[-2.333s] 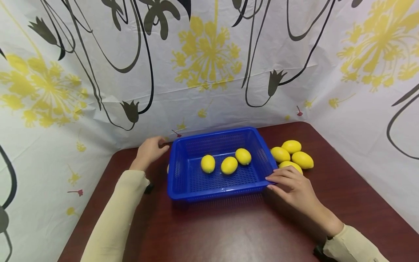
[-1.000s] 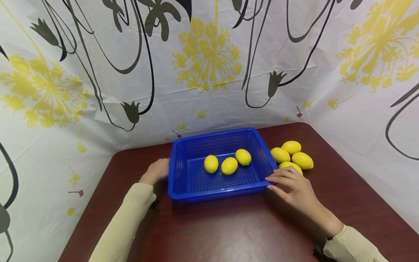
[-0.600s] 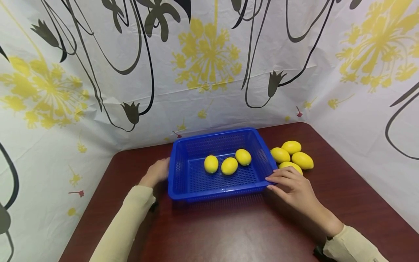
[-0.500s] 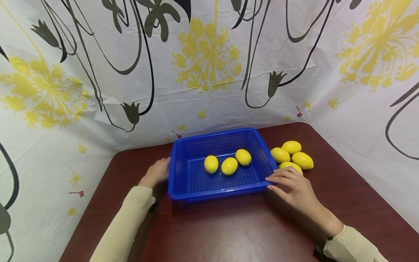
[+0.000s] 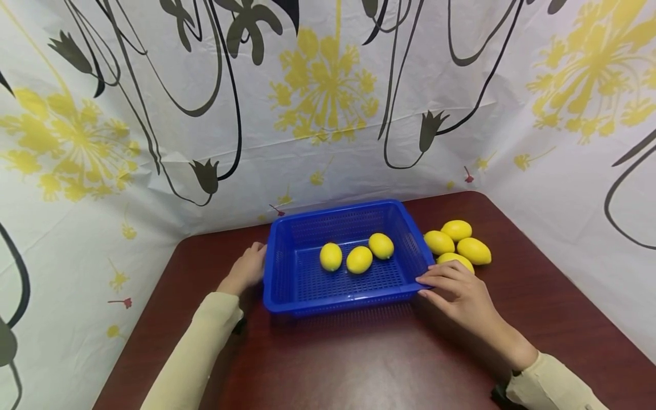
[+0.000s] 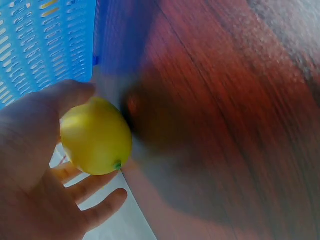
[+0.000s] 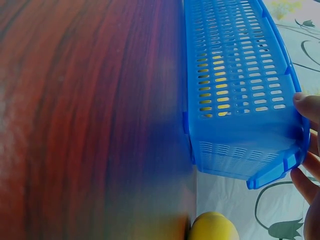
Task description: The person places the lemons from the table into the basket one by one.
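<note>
A blue plastic basket [image 5: 348,296] with slotted walls stands on the table, three yellow lemons [image 5: 359,259] inside it. Just outside its left wall, my left hand [image 5: 247,269] holds another lemon [image 6: 97,136], which the head view hides. The left wrist view shows the thumb over that lemon and the fingers on its far side, low by the tabletop. My right hand [image 5: 463,293] pinches the rim at the basket's near right corner, thumb below and fingers on top; its fingertips also show at the rim in the right wrist view.
To the right of the basket, several lemons [image 5: 474,251] lie grouped on the dark red-brown table [image 5: 348,364], the nearest partly behind my right hand. A white patterned cloth [image 5: 328,171] hangs close behind the table's back edge and along both sides.
My left hand has come down and toward me to the basket's left side and taken hold of a lemon. The leftmost lemon inside has shifted slightly right. My right hand stays at the corner.
</note>
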Action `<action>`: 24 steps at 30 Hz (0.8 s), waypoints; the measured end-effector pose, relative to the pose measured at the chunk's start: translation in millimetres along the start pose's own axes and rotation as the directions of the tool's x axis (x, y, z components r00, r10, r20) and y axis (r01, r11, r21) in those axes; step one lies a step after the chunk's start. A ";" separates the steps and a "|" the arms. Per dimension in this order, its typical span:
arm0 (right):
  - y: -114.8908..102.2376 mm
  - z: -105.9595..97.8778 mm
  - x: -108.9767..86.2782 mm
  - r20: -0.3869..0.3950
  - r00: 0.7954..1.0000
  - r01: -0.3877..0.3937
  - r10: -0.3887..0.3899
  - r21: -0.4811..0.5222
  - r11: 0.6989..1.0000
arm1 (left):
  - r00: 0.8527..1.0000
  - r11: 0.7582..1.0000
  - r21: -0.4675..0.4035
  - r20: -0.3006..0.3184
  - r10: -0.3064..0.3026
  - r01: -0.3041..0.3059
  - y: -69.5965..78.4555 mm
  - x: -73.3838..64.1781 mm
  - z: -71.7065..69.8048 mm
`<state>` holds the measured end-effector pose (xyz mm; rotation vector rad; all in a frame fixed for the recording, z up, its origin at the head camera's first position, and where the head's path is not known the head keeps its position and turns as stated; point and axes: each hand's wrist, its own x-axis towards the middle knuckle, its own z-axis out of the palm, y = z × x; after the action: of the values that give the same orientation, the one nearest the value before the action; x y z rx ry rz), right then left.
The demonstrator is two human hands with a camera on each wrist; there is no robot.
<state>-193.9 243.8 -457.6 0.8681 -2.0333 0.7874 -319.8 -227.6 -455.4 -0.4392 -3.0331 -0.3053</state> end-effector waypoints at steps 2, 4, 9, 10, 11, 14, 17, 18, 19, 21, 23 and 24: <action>0.2 0.4 -0.4 0.001 1.000 0.001 -0.001 0.001 1.000 | 1.000 1.000 -0.003 0.009 -0.011 0.011 -0.6 -0.2 1.5; 0.3 0.6 -0.7 0.000 1.000 0.000 0.000 0.002 1.000 | 1.000 1.000 -0.003 0.010 -0.010 0.010 -1.6 -0.3 2.7; 0.7 0.7 -1.0 0.002 1.000 -0.003 0.003 -0.001 1.000 | 1.000 1.000 -0.004 0.001 -0.008 0.008 -5.0 -0.8 4.7; 0.6 0.5 -0.8 0.003 1.000 -0.004 0.004 -0.002 1.000 | 1.000 1.000 -0.003 -0.006 -0.009 0.009 -5.7 -1.1 4.9; 0.5 0.4 -0.8 0.005 1.000 -0.005 0.005 -0.004 1.000 | 1.000 1.000 -0.001 -0.011 -0.012 0.012 -6.4 -1.4 4.9; 0.2 0.1 -0.7 0.007 1.000 -0.009 0.009 -0.008 1.000 | 0.999 1.000 0.005 -0.030 -0.019 0.019 -7.5 -2.3 4.9; 0.1 0.2 -0.5 0.006 1.000 -0.008 0.008 -0.006 1.000 | 0.999 0.999 0.017 -0.034 -0.028 0.029 -8.2 -2.7 4.5; 0.1 0.3 -0.4 0.006 1.000 -0.007 0.007 -0.005 1.000 | 0.999 0.999 0.022 -0.035 -0.030 0.031 -8.5 -2.8 4.2; 0.1 0.4 -0.3 0.006 1.000 -0.006 0.006 -0.003 1.000 | 0.999 0.999 0.026 -0.035 -0.035 0.036 -8.5 -2.7 3.5; 0.2 0.5 -0.1 0.006 1.000 -0.004 0.004 0.000 1.000 | 0.998 0.999 0.029 -0.040 -0.043 0.044 -8.6 -2.1 1.7; 0.1 0.5 -0.1 0.003 1.000 -0.001 0.001 0.002 1.000 | 0.998 0.998 0.033 -0.049 -0.046 0.048 -8.9 -0.9 -1.0; 0.2 0.4 -0.1 0.002 1.000 0.000 0.000 0.003 1.000 | 0.997 0.998 0.032 -0.054 -0.051 0.052 -9.0 -0.2 -2.7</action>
<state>-194.1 243.7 -457.9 0.8702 -2.0344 0.7898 -322.0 -236.6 -454.4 -0.3454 -2.9965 -0.2650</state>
